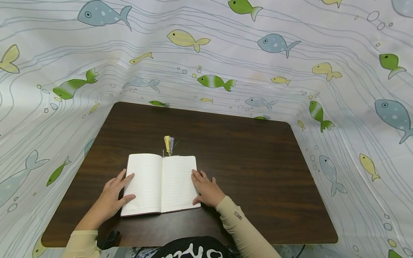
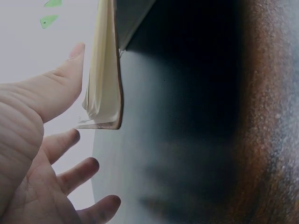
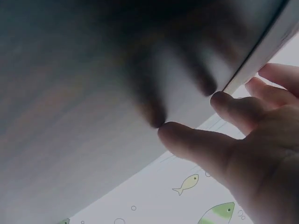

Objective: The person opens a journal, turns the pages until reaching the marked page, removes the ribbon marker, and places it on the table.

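An open notebook [image 1: 142, 184] with lined blank pages lies on the dark wood table, its spine running away from the person. My left hand [image 1: 111, 197] rests at the notebook's left edge, thumb and forefinger over the page margin. In the left wrist view the left hand [image 2: 42, 116] has its fingers spread beside the page stack [image 2: 103, 70]. My right hand [image 1: 208, 190] lies along the right edge, fingertips and thumb touching the right page. Seen from the right wrist, the fingers [image 3: 201, 144] are extended, some reaching the tabletop [image 3: 70, 140].
Yellow and purple tassels [image 1: 169, 145] stick out past the notebook's top at the spine. Bare wood tabletop [image 1: 251, 172] extends to the right. A white curtain [image 1: 226, 46] with printed fish surrounds the table on the sides and back.
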`<state>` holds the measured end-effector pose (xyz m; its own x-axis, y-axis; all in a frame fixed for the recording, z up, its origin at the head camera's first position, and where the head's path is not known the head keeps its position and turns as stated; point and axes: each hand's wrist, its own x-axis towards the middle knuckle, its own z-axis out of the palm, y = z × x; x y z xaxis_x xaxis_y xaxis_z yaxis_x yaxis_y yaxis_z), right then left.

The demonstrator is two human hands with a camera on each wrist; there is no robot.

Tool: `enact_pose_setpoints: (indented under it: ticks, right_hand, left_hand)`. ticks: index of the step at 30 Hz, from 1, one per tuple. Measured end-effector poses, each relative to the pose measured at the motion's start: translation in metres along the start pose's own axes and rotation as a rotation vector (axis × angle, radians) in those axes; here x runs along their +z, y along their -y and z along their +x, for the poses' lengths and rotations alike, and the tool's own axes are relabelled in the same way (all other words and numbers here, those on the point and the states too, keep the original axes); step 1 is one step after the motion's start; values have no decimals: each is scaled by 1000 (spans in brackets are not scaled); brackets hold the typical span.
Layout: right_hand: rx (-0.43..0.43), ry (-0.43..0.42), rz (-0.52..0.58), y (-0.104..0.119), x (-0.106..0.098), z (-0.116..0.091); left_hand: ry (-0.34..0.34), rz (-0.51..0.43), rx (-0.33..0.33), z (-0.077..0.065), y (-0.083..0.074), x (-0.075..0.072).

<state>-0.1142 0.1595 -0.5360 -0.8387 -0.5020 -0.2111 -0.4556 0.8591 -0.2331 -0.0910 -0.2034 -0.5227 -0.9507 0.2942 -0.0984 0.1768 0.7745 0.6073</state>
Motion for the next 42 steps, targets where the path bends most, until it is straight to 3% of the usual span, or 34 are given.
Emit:
enact_pose_setpoints:
  ticks: [5, 14, 18, 23, 32, 38, 42]
  right_hand:
    - [-11, -48, -59, 1, 0, 2]
    - [-43, -250, -216, 3, 3, 7]
    - [-45, -333, -175, 3, 3, 10]
    - [-68, -414, -17, 6, 1, 11]
    - [-193, -303, 276, 18, -6, 12]
    - [-321, -95, 579, 32, -7, 10]
    - [-404, 24, 567, 45, -3, 9]
  left_hand:
    - [4, -3, -16, 1, -1, 1]
    - [-1, -1, -1, 1, -2, 0]
    - [-3, 4, -4, 2, -1, 0]
    - [2, 0, -7, 1, 1, 1]
    - [0, -7, 14, -2, 1, 0]
    - [6, -12, 10, -1, 1, -1]
    - [-7, -47, 17, -2, 0, -2]
